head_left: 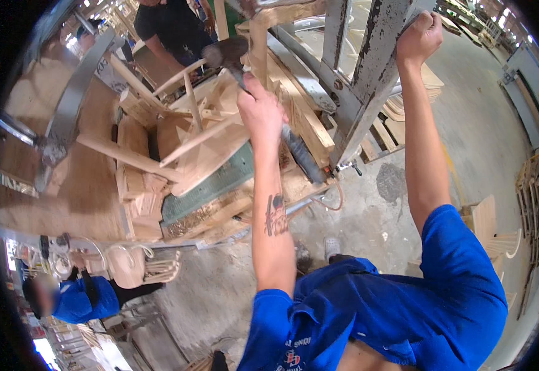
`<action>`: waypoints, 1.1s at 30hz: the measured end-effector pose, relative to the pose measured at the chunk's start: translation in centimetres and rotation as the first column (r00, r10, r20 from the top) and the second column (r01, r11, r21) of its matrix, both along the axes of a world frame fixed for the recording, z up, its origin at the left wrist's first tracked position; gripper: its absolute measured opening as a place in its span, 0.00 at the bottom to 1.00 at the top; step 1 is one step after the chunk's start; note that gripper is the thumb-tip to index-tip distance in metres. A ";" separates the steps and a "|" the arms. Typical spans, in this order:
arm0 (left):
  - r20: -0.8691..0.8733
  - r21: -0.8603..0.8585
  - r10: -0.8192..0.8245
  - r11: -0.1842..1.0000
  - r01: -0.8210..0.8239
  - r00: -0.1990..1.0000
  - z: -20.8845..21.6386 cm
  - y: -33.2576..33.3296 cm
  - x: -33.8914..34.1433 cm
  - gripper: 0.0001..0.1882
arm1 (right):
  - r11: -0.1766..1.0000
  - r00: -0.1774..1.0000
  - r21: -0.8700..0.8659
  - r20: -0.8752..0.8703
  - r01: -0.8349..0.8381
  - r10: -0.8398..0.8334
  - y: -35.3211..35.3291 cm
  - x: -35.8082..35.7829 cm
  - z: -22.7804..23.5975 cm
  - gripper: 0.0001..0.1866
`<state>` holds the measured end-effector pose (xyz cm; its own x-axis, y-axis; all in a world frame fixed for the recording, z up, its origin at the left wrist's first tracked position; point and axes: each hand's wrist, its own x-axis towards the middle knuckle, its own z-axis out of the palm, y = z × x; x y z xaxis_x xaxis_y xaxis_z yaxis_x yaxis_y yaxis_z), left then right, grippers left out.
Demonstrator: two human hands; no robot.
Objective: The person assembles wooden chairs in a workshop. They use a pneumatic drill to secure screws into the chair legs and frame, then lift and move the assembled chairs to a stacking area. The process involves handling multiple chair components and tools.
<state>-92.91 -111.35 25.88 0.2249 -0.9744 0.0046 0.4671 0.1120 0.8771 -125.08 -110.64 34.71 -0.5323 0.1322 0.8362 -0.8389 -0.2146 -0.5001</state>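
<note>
My left hand (262,114) is closed around a hammer (303,157). Its dark, heavy head sticks out past my fist at the upper left, and the black grip trails to the lower right. Below and left of the hammer, an unfinished wooden chair (210,157) lies with its legs and rungs pointing up and sideways over a green pad (223,185). Raised high at the right, my right hand (419,40) is closed at the edge of a worn grey metal frame (368,80). The frame partly hides its fingers.
Wooden blocks (136,167) border the work bench, with shavings along its near edge. A person in black (170,31) stands across it, and another in blue (90,300) is at the lower left. Stacked chair parts (538,204) line the right side. An air hose (337,201) hangs nearby.
</note>
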 end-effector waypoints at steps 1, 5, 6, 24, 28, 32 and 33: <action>0.049 0.016 -0.118 0.993 0.118 0.992 0.2 0.5 -0.6 0.21 | 1.000 1.000 -0.024 -0.021 0.016 -0.016 -0.1 -0.2 0.9 0.22; 0.030 0.012 -0.222 0.975 0.222 0.975 0.1 1.9 0.0 0.23 | 0.999 1.000 -0.040 -0.011 0.002 -0.002 0.3 -0.1 -0.1 0.22; -0.033 -0.002 -0.163 0.987 0.163 0.986 -0.3 2.2 0.4 0.24 | 1.000 1.000 0.007 0.021 -0.007 0.007 0.9 -0.4 -0.9 0.22; 0.485 0.384 -0.551 0.832 0.401 0.679 -14.1 12.3 14.6 0.17 | 0.996 0.995 0.025 0.048 0.082 -0.083 1.0 -0.4 1.7 0.21; 0.791 0.421 -0.416 0.902 0.096 0.449 -25.4 21.1 24.6 0.24 | 0.999 0.996 0.026 0.082 0.022 -0.025 -0.6 1.7 0.8 0.22; 0.693 0.721 -0.649 0.623 -0.302 0.315 -29.3 24.0 26.1 0.22 | 0.997 0.997 0.041 0.008 0.071 -0.072 -0.4 -1.0 0.1 0.24; 0.647 0.754 -0.692 0.518 -0.405 0.321 -29.8 24.8 27.4 0.22 | 0.996 0.998 0.062 0.001 0.063 -0.063 -0.6 -1.0 -0.6 0.24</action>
